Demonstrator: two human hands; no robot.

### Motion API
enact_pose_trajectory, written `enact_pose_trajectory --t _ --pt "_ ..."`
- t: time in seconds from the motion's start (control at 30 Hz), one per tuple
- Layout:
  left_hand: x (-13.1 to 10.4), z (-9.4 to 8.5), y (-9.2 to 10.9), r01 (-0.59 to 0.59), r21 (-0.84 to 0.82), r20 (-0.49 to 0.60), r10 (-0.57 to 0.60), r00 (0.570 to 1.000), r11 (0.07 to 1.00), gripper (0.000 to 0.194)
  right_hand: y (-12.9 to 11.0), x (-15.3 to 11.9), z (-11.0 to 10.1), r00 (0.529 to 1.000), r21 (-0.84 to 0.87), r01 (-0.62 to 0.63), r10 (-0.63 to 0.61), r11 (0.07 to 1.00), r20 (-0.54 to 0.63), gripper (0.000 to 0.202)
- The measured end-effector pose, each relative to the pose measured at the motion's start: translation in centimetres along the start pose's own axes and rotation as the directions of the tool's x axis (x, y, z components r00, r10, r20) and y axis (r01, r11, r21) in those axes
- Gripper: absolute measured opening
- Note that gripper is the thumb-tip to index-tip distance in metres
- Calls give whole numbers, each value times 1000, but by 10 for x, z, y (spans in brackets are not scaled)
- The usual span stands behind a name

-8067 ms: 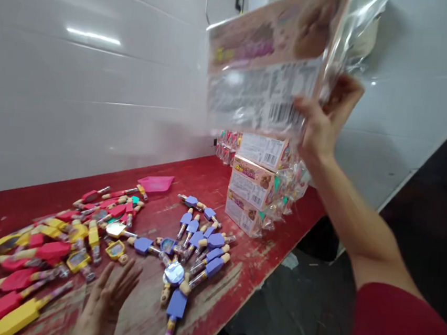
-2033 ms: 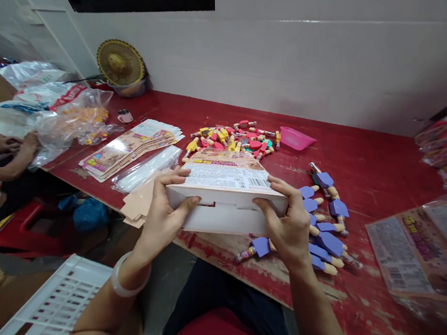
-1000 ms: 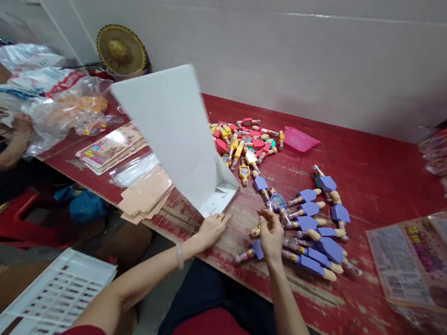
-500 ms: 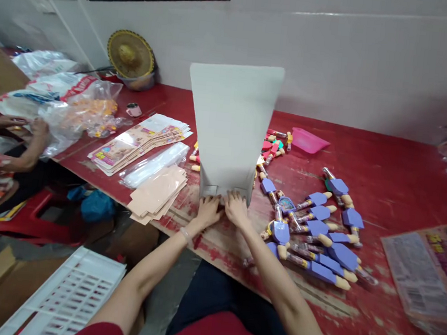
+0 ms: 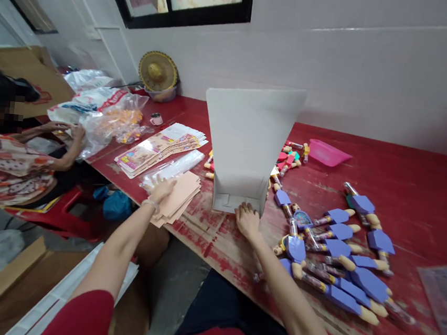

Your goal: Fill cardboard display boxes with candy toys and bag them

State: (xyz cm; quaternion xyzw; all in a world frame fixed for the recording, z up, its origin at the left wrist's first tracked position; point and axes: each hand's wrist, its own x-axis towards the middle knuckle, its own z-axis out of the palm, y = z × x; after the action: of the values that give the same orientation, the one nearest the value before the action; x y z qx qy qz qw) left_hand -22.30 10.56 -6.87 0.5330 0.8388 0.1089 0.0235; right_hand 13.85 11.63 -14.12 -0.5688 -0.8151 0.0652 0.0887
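A folded white cardboard display box [image 5: 252, 138] with a tall back panel stands upright on the table. At its front bottom edge lies my right hand [image 5: 248, 220], fingers stretched over the inside floor, not gripping. My left hand [image 5: 160, 192] reaches over the near side of a stack of beige cards [image 5: 179, 197], fingers spread, holding nothing. Just behind that hand lies a bundle of clear plastic bags [image 5: 180, 164]. To the right of my right hand, several purple paddle-shaped toys [image 5: 338, 247] with beige tips and clear tubes lie in a loose pile.
Printed cards [image 5: 157, 150] are stacked on the red table [image 5: 396, 179]. A pink scoop-like tray [image 5: 327, 153] lies behind the toys. At the left sits a person [image 5: 13, 168] handling a plastic bag [image 5: 96, 129]. A straw hat [image 5: 157, 71] leans on the wall. A white crate [image 5: 128, 279] stands below the table.
My left hand has left the box's front edge and moved left to the beige cards. My right hand stays at the box. The view has turned leftward.
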Motion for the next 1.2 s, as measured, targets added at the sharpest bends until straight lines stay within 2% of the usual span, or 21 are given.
enact_pose_trajectory --t 0.07,0.13,0.27,0.33,0.4,0.5,0.57,0.6,0.67,0.7,0.73,0.77,0.8,0.87,0.9,0.93,0.97,1.03,1.1,1.13,1.2 --pt "10 -14 -9 68 48 -19 -67 998 997 47 0 0 1 1000 13 -11 11 1000 -1 51" --pt "8 -14 -9 29 83 4 -29 1000 996 49 -1 1 2 1000 21 -14 14 1000 1 51" --pt "-24 12 5 -142 100 187 121 975 985 51 -1 0 2 1000 18 -8 8 1000 -4 51" --pt "-40 25 13 -168 111 223 140 965 980 52 -1 0 2 1000 20 -11 11 1000 -4 50" --pt "-50 29 18 -170 116 236 140 962 979 45 0 -1 2 1000 28 -10 10 1000 -1 49" --pt "-54 15 19 -158 98 241 131 962 983 30 3 -2 0 1000 52 -7 7 999 6 48" --pt "-59 -3 18 -133 90 206 112 972 987 31 5 -2 -3 1000 91 -8 6 996 16 46" --pt "-65 -12 17 -98 88 161 83 983 991 38 5 -3 -6 1000 121 -15 13 993 22 44" --pt "-88 -25 21 15 17 -16 -15 1000 1000 51 0 -9 -14 999 234 -51 53 971 -4 41" --pt "-106 -27 27 62 -66 -134 -70 988 996 54 -7 -15 -18 996 336 -65 81 939 -32 40" --pt "-127 -25 35 67 -193 -259 -116 959 979 54 -15 -24 -23 994 474 -62 100 879 -55 41" --pt "-151 -19 46 -25 -311 -352 -91 931 950 52 -25 -35 -28 993 631 -35 98 775 -66 45" --pt "-175 -11 60 -152 -396 -411 -26 911 905 50 -36 -48 -33 994 781 7 78 624 -71 51" --pt "-217 8 93 -403 -457 -409 215 887 793 44 -55 -75 -42 996 959 61 51 278 -78 56" --pt "-232 16 110 -475 -476 -376 317 871 740 43 -61 -87 -47 994 988 59 78 141 -70 53" --pt "-241 22 125 -495 -495 -352 356 866 715 43 -62 -97 -51 991 998 41 129 44 -47 50" --pt "-245 25 137 -470 -516 -337 335 880 716 46 -60 -104 -54 981 1000 16 195 -21 -12 47" --pt "-238 25 152 -302 -577 -326 126 937 758 66 -47 -111 -58 954 994 -31 294 -103 60 48" --pt "-223 21 158 -131 -686 -240 -53 969 715 92 -29 -109 -60 923 988 -24 375 -152 80 50" --pt "-215 19 159 -75 -749 -149 -57 987 658 95 -21 -108 -61 898 987 -3 435 -159 72 51" --pt "-207 18 163 1 -839 36 54 998 544 83 -12 -106 -65 822 992 25 567 -125 51 50"
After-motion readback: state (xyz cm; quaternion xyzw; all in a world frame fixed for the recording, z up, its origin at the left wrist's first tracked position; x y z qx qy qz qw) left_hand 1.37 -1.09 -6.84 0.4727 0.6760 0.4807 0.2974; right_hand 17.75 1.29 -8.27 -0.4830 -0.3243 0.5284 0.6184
